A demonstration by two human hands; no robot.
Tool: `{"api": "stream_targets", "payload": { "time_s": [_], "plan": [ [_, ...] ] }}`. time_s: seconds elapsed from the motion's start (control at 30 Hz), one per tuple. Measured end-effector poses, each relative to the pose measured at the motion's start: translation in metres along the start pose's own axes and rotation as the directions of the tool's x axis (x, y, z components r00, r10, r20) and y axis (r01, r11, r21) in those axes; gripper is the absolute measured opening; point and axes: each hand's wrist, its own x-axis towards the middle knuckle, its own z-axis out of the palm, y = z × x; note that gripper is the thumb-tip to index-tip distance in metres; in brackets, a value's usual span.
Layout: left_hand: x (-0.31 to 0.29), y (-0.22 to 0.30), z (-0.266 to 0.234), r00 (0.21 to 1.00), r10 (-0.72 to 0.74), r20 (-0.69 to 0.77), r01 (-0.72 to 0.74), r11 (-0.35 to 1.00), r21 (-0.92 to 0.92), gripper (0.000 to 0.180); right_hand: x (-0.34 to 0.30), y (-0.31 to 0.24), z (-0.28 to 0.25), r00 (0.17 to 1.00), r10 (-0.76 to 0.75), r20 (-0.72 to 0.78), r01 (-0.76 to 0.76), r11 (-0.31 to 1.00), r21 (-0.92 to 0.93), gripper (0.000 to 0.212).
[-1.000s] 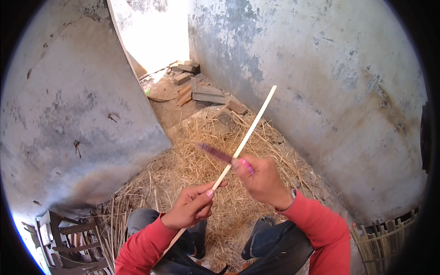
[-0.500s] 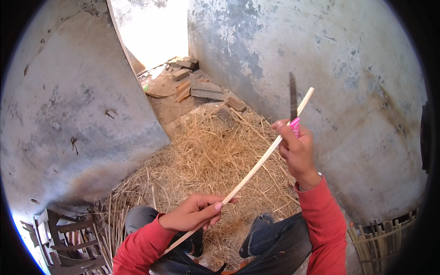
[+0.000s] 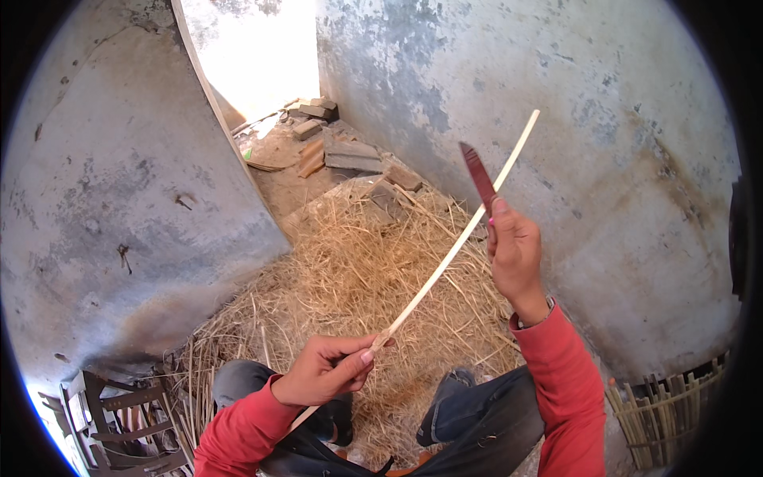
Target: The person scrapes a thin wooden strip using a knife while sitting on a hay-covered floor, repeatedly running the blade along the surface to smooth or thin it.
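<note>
A long, pale, narrow strip of wood or bamboo (image 3: 441, 266) slants from my lap up to the right. My left hand (image 3: 327, 372) pinches it between thumb and fingers near a darker joint, and its lower end runs under my left forearm. My right hand (image 3: 517, 258) is closed round the handle of a knife (image 3: 478, 173), with only a bit of pink showing by the thumb. The reddish-brown blade points up and left, crossing the strip's line just above my right fist. I cannot tell whether blade and strip touch.
Straw-like shavings (image 3: 350, 254) cover the floor ahead of my knees. Bricks and broken slabs (image 3: 350, 155) lie by the bright doorway. Worn walls stand on both sides. A dark wooden chair-like frame (image 3: 131, 421) is at lower left, a slatted basket-like thing (image 3: 668, 417) at lower right.
The knife has turned, its tip swinging left and its broad face now showing. The strip's upper end reaches higher, and a darker joint now shows at my left fingers.
</note>
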Motion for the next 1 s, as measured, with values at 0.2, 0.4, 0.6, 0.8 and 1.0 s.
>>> {"api": "stream_targets", "payload": {
  "time_s": [0.2, 0.4, 0.6, 0.8, 1.0],
  "plan": [
    [0.004, 0.007, 0.000, 0.985, 0.113, -0.133, -0.112, 0.994, 0.014, 0.035, -0.044, -0.011, 0.047, 0.959, -0.065, 0.277, 0.094, 0.991, -0.093, 0.046],
    [0.006, 0.010, 0.000, 0.977, 0.135, -0.163, -0.142, 0.989, -0.037, 0.035, -0.056, -0.034, 0.063, 0.919, -0.121, 0.376, 0.170, 0.981, -0.098, 0.043],
    [-0.001, 0.007, -0.001, 0.973, 0.180, -0.144, -0.174, 0.983, 0.052, 0.035, -0.005, -0.014, 0.034, 0.996, -0.038, 0.078, 0.049, 0.989, -0.142, 0.042],
    [0.006, 0.001, -0.002, 0.949, 0.249, -0.193, -0.232, 0.967, 0.110, 0.033, -0.039, -0.020, 0.059, 0.973, -0.057, 0.225, 0.088, 0.988, -0.126, 0.044],
    [0.009, 0.003, -0.003, 0.963, 0.187, -0.193, -0.196, 0.980, -0.030, 0.033, -0.053, -0.024, 0.069, 0.938, -0.057, 0.341, 0.074, 0.997, -0.036, 0.042]
  ]
}}
